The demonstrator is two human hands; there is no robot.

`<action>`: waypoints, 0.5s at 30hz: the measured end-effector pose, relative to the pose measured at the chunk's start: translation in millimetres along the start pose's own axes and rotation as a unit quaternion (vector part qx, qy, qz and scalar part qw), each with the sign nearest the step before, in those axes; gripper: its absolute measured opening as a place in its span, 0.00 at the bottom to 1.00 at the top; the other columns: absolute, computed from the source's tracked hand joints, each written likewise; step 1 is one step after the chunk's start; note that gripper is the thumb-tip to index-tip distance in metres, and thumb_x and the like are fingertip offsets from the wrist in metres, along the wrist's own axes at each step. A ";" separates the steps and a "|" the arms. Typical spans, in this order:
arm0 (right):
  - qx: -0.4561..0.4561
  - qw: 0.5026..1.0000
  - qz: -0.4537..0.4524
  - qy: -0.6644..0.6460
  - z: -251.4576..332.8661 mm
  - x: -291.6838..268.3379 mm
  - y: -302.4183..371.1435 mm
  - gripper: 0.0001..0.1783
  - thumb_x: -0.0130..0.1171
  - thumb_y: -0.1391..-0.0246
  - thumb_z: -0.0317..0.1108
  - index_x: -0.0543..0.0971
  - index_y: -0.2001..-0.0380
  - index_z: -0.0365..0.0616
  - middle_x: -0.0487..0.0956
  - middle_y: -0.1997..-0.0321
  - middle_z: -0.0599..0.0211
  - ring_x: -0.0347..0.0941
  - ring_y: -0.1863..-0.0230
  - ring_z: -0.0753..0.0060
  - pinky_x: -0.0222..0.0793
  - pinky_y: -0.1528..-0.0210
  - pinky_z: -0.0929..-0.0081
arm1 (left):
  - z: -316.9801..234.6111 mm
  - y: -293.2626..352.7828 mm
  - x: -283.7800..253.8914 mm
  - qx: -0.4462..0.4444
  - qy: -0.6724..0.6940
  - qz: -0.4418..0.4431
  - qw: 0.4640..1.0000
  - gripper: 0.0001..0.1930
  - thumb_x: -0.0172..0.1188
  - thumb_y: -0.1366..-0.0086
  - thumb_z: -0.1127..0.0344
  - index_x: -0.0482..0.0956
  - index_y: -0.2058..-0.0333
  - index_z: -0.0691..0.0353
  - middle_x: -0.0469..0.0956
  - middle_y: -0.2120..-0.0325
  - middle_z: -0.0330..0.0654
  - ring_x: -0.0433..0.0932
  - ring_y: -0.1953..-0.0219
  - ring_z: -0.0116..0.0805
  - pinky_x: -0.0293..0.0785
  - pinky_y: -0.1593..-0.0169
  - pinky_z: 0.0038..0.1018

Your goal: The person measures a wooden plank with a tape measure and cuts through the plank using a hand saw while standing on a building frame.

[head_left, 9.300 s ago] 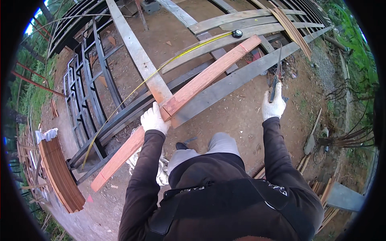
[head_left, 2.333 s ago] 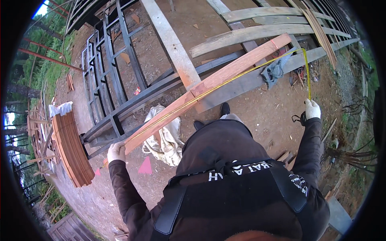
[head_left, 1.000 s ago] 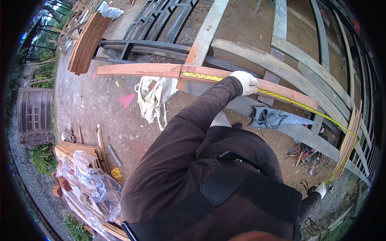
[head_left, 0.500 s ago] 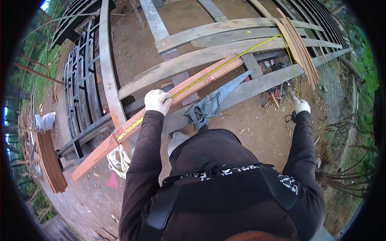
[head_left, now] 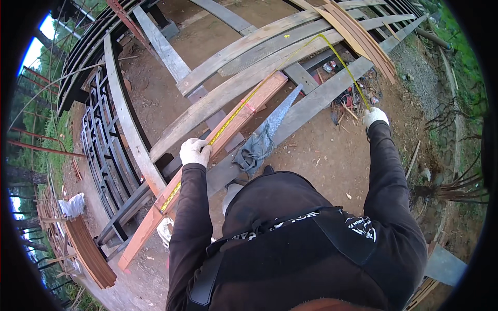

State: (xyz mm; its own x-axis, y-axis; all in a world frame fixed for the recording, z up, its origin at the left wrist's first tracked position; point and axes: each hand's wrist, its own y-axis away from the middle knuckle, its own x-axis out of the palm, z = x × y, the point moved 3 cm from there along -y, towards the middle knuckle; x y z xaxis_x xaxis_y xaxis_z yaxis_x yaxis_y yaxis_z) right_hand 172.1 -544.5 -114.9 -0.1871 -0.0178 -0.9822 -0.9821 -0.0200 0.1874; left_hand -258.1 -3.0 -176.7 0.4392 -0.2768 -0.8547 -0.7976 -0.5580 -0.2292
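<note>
My left hand (head_left: 195, 153), in a white glove, is closed over a reddish wooden board (head_left: 143, 227), on the yellow tape measure (head_left: 228, 122) that lies along it. The tape shows on both sides of this hand. Past the board's far end it rises, bends sharply and comes down to my gloved right hand (head_left: 375, 117), whose fingers are closed on it at the right. Whether the case sits in that hand is hidden. A pinkish mark crosses the board. Beside the board, a handsaw (head_left: 285, 106) with grey-blue cloth at its handle rests on a grey beam (head_left: 329, 89).
Weathered planks (head_left: 223, 93) and dark metal frames (head_left: 106, 140) spread ahead and left. Thin brown strips (head_left: 358, 36) lie across the planks at far right; another stack (head_left: 88, 254) stands at lower left. Small debris (head_left: 353, 103) lies on the dirt below my right hand.
My right hand has shifted left and forward in view, with the tape's bend moving left too. The left hand stays on the board. The whole view has turned slightly.
</note>
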 end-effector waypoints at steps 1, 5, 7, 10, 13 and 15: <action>0.000 1.000 0.002 0.001 0.7 0.4 1.0 0.24 0.55 0.32 0.50 0.87 0.52 0.42 0.86 0.47 0.45 0.82 0.43 0.42 0.75 0.37 0.50 | -1.8 -0.8 -1.0 -0.002 -0.007 0.004 1.000 0.09 0.75 0.49 0.59 0.92 0.69 0.50 0.86 0.64 0.41 0.83 0.54 0.48 0.79 0.48 0.42; -0.005 1.000 -0.003 0.012 -2.1 2.6 0.4 0.24 0.54 0.32 0.50 0.87 0.51 0.42 0.86 0.45 0.46 0.82 0.42 0.43 0.75 0.36 0.51 | -10.1 -9.8 -5.0 -0.035 -0.059 0.057 0.996 0.10 0.74 0.48 0.55 0.93 0.67 0.48 0.86 0.63 0.41 0.83 0.54 0.48 0.79 0.47 0.43; -0.007 1.000 -0.007 0.012 -2.1 1.3 2.2 0.24 0.54 0.32 0.50 0.87 0.51 0.42 0.86 0.45 0.47 0.82 0.42 0.44 0.75 0.36 0.51 | -16.1 -16.7 -7.9 -0.037 -0.096 0.095 0.990 0.11 0.73 0.48 0.53 0.94 0.67 0.47 0.86 0.63 0.41 0.83 0.54 0.48 0.79 0.47 0.44; -0.006 1.000 -0.009 0.003 3.3 -7.8 7.9 0.24 0.53 0.31 0.50 0.87 0.51 0.42 0.86 0.45 0.47 0.82 0.42 0.44 0.75 0.36 0.51 | -20.9 -23.4 -10.5 -0.048 -0.132 0.135 0.981 0.11 0.72 0.47 0.52 0.94 0.66 0.45 0.86 0.62 0.41 0.83 0.53 0.48 0.79 0.46 0.44; -0.007 1.000 -0.013 -0.002 7.3 -12.4 12.0 0.24 0.54 0.31 0.49 0.87 0.52 0.42 0.86 0.46 0.47 0.82 0.42 0.43 0.75 0.37 0.50 | -21.0 -26.1 -11.7 -0.064 -0.131 0.153 0.978 0.12 0.70 0.46 0.52 0.94 0.66 0.45 0.86 0.61 0.42 0.83 0.52 0.48 0.80 0.45 0.44; -0.007 1.000 -0.018 -0.013 7.6 -11.9 12.5 0.24 0.54 0.32 0.50 0.87 0.52 0.42 0.86 0.47 0.46 0.82 0.43 0.43 0.76 0.37 0.50 | -19.6 -26.4 -10.7 -0.070 -0.127 0.159 0.977 0.12 0.70 0.46 0.52 0.94 0.65 0.45 0.87 0.61 0.42 0.83 0.51 0.48 0.80 0.44 0.44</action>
State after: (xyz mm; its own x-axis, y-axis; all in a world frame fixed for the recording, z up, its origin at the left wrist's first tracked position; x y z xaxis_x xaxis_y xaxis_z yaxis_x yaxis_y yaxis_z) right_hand 161.9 -536.9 -101.0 -0.1529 0.0099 -0.9882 -0.9877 -0.0349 0.1525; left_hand -233.7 -0.7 -152.4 0.0468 -0.2606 -0.9643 -0.8054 -0.5809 0.1179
